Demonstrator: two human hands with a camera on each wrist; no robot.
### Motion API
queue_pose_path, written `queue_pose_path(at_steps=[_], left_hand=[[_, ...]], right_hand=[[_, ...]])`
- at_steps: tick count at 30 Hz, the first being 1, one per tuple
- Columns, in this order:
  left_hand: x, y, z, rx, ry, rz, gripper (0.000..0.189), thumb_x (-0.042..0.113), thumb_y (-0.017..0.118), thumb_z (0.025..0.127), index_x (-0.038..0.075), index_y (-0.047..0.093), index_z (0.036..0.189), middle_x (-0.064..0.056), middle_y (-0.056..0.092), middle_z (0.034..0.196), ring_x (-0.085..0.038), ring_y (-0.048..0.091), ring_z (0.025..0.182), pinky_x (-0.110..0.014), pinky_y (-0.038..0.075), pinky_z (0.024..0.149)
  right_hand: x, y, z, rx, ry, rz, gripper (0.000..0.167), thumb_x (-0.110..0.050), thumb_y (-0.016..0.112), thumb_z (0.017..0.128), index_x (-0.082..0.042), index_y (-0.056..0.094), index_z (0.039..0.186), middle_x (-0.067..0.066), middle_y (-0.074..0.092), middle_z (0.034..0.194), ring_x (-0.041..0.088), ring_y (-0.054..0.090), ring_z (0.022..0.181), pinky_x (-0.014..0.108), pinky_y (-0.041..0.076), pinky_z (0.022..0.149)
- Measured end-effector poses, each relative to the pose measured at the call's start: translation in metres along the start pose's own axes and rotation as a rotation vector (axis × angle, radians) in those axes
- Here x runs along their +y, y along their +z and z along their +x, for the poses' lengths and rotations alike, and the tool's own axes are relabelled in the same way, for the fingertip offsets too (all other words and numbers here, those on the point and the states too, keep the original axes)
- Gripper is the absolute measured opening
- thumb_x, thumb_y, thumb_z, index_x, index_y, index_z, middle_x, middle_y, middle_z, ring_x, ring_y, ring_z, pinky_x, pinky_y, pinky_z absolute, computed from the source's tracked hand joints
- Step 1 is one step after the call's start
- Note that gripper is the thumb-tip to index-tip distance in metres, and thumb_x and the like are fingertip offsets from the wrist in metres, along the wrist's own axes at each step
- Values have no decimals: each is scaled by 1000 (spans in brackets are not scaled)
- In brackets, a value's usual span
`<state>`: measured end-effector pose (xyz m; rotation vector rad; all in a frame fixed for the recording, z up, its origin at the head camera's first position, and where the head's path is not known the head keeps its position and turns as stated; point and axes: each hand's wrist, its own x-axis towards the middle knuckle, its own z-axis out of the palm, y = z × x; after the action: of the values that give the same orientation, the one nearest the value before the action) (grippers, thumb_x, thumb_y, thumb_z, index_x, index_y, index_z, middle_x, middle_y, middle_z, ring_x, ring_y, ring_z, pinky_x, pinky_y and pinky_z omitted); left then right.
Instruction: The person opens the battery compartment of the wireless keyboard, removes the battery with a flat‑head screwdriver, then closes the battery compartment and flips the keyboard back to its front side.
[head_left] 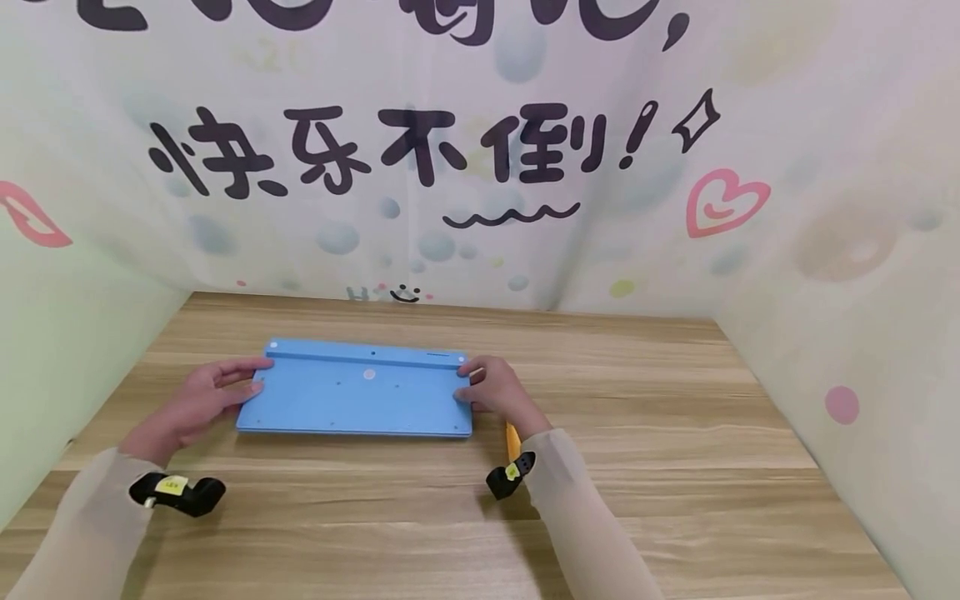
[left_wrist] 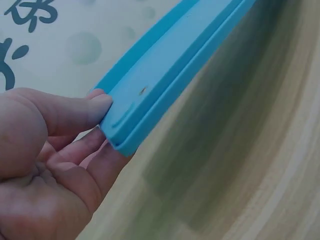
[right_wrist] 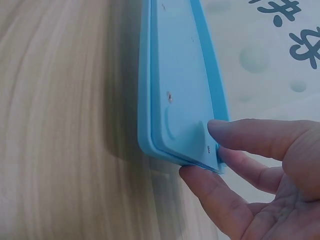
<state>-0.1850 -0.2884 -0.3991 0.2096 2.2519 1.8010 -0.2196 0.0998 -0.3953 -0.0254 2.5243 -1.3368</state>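
Observation:
A light-blue keyboard [head_left: 356, 398] is held with its screwed underside facing up, its raised bar along the far edge. My left hand [head_left: 201, 402] pinches the left end. In the left wrist view the thumb lies on the keyboard's underside [left_wrist: 150, 80] and the fingers reach beneath its edge. At the other end, my right hand [head_left: 497, 387] grips the right side between thumb and fingers. The right wrist view shows the keyboard [right_wrist: 182, 85] raised over the table, with a shadow below. Its key side is hidden.
A wood-grain table [head_left: 360, 533] spreads under both arms. Behind it hangs a printed cloth [head_left: 480, 267] with dark lettering. An orange thing [head_left: 513, 442] lies near my right wrist, partly covered by the arm and the wrist camera. Pale side walls stand left and right.

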Motion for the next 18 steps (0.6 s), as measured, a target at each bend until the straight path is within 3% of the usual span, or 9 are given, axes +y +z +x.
queue_pose_path(at_steps=[4, 6, 10, 18], left_hand=[[7, 0, -2, -57, 50, -141, 27, 10, 52, 94, 23, 60, 116, 8, 51, 117, -2, 56, 91, -23, 51, 73], [10, 0, -2, -96, 89, -226, 29, 6, 49, 94, 23, 60, 115, 17, 55, 111, -5, 58, 91, -24, 51, 72], [19, 2, -5, -139, 157, -312, 33, 0, 45, 95, 19, 60, 117, 13, 59, 110, -8, 61, 88, -24, 52, 69], [41, 7, -10, -98, 205, -273, 36, 0, 45, 95, 16, 54, 125, 5, 53, 114, -11, 62, 83, -25, 53, 66]], right_hand=[[1, -2, 0, 11, 9, 9, 28, -9, 72, 79, -8, 63, 105, 12, 54, 101, 25, 56, 81, 31, 53, 70], [1, -2, 0, 11, 10, 23, 28, -8, 72, 79, -8, 63, 105, 12, 54, 101, 25, 56, 81, 32, 53, 70], [4, -4, 3, 7, 4, 49, 27, -8, 71, 79, -8, 63, 105, 12, 54, 101, 24, 56, 81, 32, 53, 71], [6, -6, 3, 5, 1, 102, 27, -9, 71, 80, -7, 62, 106, 12, 54, 101, 25, 57, 83, 33, 52, 74]])
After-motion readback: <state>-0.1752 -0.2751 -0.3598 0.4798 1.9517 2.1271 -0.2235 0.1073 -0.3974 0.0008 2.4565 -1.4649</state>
